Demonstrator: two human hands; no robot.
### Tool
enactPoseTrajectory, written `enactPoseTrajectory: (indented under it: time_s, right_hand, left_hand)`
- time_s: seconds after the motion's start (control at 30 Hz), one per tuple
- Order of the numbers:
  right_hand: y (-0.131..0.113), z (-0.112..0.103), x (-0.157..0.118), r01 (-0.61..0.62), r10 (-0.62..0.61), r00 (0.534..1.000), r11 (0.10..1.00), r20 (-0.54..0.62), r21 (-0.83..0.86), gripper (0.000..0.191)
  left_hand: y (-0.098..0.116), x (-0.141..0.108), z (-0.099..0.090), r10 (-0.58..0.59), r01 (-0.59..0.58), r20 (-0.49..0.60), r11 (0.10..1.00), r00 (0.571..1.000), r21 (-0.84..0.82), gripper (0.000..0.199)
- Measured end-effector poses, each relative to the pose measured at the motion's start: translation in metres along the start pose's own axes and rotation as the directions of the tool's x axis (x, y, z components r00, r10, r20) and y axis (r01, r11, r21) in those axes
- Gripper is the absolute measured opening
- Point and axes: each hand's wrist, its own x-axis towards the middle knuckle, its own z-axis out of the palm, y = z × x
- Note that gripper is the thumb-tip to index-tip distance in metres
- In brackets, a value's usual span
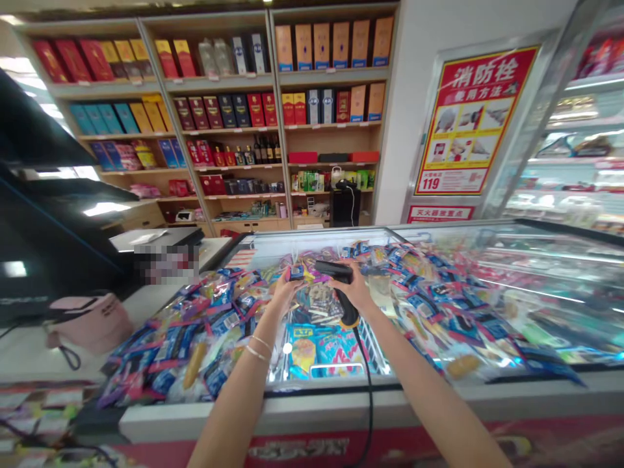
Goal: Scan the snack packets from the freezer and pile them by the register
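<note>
Scanner (334,270), black, held by the handle in your right hand (358,290), above the middle of the freezer (195,416), its head turned left toward a small blue packet (296,272). Your left hand (283,292) pinches that packet, just beside the scanner; which side faces the scanner cannot be told. A creased or tilted wrapper could spoil a reading, and with similar packs (424,302) lying close by, the wrong one could be caught. The cord (369,390) hangs over the front edge; a tug might snag it on the basket (374,351) below your hands. The packs, heaped loosely on both sides, could slide if brushed. Behind, at right, a red poster (480,120) is headed 消防栓 使用方法, hydrant instructions, with the number 119; the sign (440,213) beneath says 灭火器放置点, extinguisher point. Lettering on the freezer's front, the packs and the shelved boxes (255,109) is too blurred or small to give any brand.
</note>
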Motion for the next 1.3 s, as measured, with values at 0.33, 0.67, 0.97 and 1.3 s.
enactPoseTrajectory:
  time_s: [0.33,0.67,0.97,1.3]
  right_hand:
    - [-0.003,-0.004,-0.010,0.002,0.014,0.997,0.980,0.081,-0.199,0.045]
    - [-0.003,-0.002,-0.011,-0.010,0.026,0.996,0.984,0.088,-0.176,0.044]
    - [-0.001,-0.004,-0.010,-0.015,0.028,0.997,0.987,0.076,-0.159,0.045]
    - [-0.006,0.004,-0.007,-0.060,0.058,0.998,0.997,-0.031,-0.056,0.055]
  left_hand:
    - [-0.005,0.003,-0.001,0.012,-0.010,-0.059,1.000,0.998,0.029,0.053]
    - [-0.003,-0.002,0.004,0.032,-0.029,-0.055,0.998,0.998,0.058,0.054]
    - [-0.005,-0.001,0.001,0.019,-0.017,-0.035,0.998,0.999,0.061,0.053]
    - [0.010,-0.011,0.016,0.031,-0.021,-0.080,0.993,0.996,0.114,0.038]
